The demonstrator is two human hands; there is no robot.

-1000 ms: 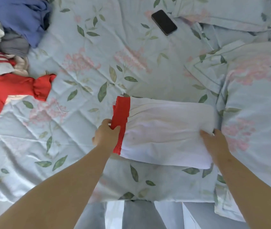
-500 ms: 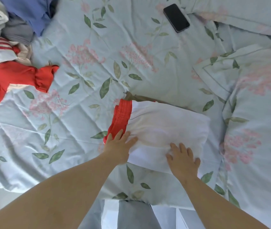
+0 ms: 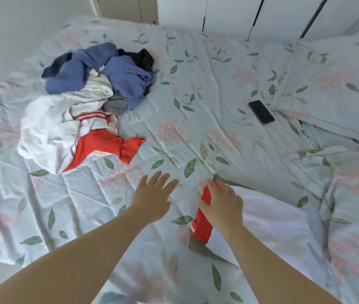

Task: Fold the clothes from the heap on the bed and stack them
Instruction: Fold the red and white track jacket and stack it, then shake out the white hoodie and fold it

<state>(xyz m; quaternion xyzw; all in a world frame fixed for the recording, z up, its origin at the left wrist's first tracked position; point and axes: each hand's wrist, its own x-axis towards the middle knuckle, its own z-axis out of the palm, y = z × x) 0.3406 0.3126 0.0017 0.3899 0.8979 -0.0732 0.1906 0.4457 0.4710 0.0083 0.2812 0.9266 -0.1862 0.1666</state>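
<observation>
A folded white garment with a red band (image 3: pixel 268 220) lies on the bed at lower right, on top of a brown piece that peeks out beneath it. My right hand (image 3: pixel 224 205) rests flat on its red end, fingers straight. My left hand (image 3: pixel 152 196) hovers open over the bare bedspread to the left of the fold, fingers spread and pointing toward the heap. The heap of unfolded clothes (image 3: pixel 82 106) sits at upper left: blue, white, grey, dark and red pieces tangled together.
A black phone (image 3: pixel 261 111) lies on the floral bedspread (image 3: pixel 196 106) at right, next to a pillow (image 3: pixel 332 84). More matching pillows or bedding lie along the right edge. White wardrobe doors stand behind the bed.
My left hand left the folded garment and moved left over the bedspread. My right hand slid left onto the red band. The view tilted up, bringing the whole heap and wardrobe into sight.
</observation>
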